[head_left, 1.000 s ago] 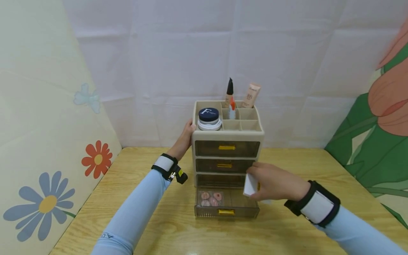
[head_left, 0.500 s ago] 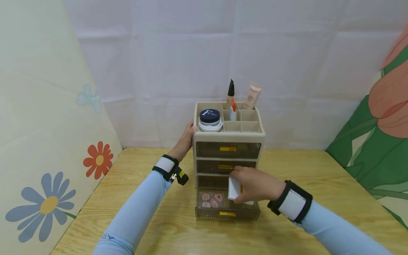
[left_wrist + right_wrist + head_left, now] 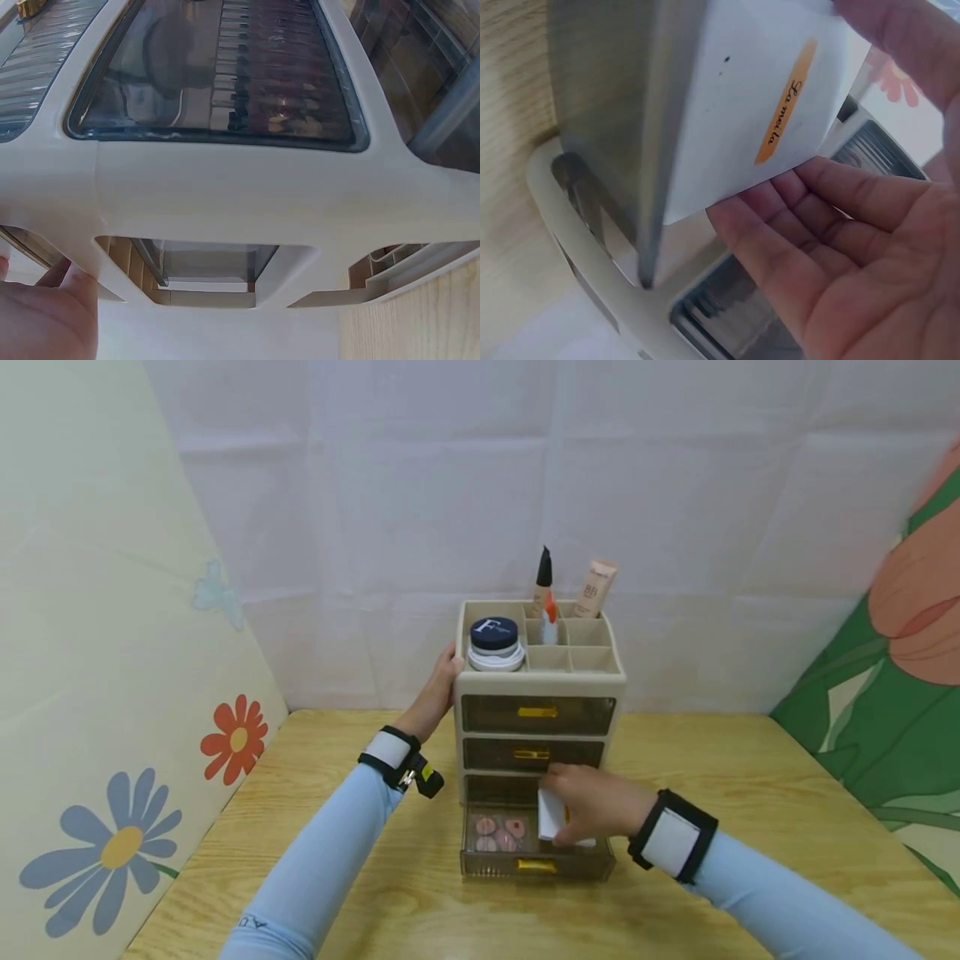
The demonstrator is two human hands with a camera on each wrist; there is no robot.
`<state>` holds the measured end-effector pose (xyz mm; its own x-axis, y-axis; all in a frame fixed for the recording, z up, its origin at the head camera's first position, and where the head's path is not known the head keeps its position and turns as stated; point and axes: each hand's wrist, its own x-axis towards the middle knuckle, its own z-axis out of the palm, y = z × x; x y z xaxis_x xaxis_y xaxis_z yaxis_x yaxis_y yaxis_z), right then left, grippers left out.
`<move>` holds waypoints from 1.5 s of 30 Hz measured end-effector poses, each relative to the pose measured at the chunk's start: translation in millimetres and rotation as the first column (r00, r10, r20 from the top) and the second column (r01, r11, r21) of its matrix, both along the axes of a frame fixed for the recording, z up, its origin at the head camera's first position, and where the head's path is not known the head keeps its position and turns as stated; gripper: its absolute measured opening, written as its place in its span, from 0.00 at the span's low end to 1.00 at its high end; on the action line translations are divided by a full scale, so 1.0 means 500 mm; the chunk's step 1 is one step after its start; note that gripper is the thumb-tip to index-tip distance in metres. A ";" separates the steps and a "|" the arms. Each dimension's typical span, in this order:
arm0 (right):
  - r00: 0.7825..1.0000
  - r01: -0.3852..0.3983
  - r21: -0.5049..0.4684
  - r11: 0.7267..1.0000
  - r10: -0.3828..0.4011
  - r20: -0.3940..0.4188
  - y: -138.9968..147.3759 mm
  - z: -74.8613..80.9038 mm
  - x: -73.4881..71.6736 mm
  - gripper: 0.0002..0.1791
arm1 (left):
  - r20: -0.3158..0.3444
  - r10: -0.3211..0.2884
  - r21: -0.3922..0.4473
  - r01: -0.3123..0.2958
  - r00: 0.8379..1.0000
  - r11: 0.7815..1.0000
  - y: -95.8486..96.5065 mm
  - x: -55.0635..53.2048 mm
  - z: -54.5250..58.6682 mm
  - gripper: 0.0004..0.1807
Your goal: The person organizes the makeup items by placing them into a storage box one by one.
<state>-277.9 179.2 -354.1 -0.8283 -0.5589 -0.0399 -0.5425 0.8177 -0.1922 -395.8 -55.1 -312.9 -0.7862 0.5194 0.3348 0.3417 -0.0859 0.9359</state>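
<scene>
A beige makeup organizer [image 3: 540,678] with smoky drawers stands on the table. My left hand [image 3: 437,693] grips its upper left side; in the left wrist view part of that hand [image 3: 49,315] shows at the corner. The bottom drawer [image 3: 491,863] is pulled out, with a palette of pinkish rounds [image 3: 498,835] in its left part. My right hand [image 3: 596,803] pinches a flat white box [image 3: 551,816] by its edges over the drawer's right part. An orange label reading "La mei la" marks the box [image 3: 739,112] in the right wrist view.
On top of the organizer sit a dark-lidded powder jar [image 3: 494,633], a black-capped bottle [image 3: 544,568], a small orange-and-white tube [image 3: 550,620] and a BB cream tube [image 3: 596,587]. Flowered panels [image 3: 97,635] stand at the sides, with a white cloth [image 3: 375,527] behind.
My right hand has moved left and then down with the white box, from the drawer's right edge into its right part. The left hand keeps its place on the organizer.
</scene>
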 end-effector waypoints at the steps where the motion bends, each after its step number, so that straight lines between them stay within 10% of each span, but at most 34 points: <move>1: 1.000 0.002 0.009 1.000 -0.002 0.002 -0.001 -0.004 -0.001 0.33 | 0.002 0.007 -0.003 -0.007 1.000 1.000 0.000 0.000 0.000 0.37; 13: 0.999 0.049 0.114 0.992 -0.049 -0.001 -0.004 -0.052 -0.006 0.26 | 0.004 0.004 -0.010 -0.004 1.000 1.000 0.001 -0.003 -0.003 0.34; 22: 0.998 0.037 0.155 0.987 -0.044 0.036 -0.006 -0.084 -0.021 0.21 | 0.004 -0.008 -0.040 0.008 1.000 0.999 -0.005 0.042 0.034 0.34; 45: 0.996 0.046 0.155 0.987 -0.056 0.064 -0.014 -0.079 -0.019 0.21 | 0.005 -0.027 -0.020 0.027 1.000 0.999 -0.003 0.032 0.029 0.34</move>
<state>-287.1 172.1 -393.6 -0.8481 -0.4988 -0.1788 -0.4893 0.8667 -0.0970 -379.9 -56.6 -298.6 -0.7732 0.5472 0.3206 0.3351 -0.0766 0.9391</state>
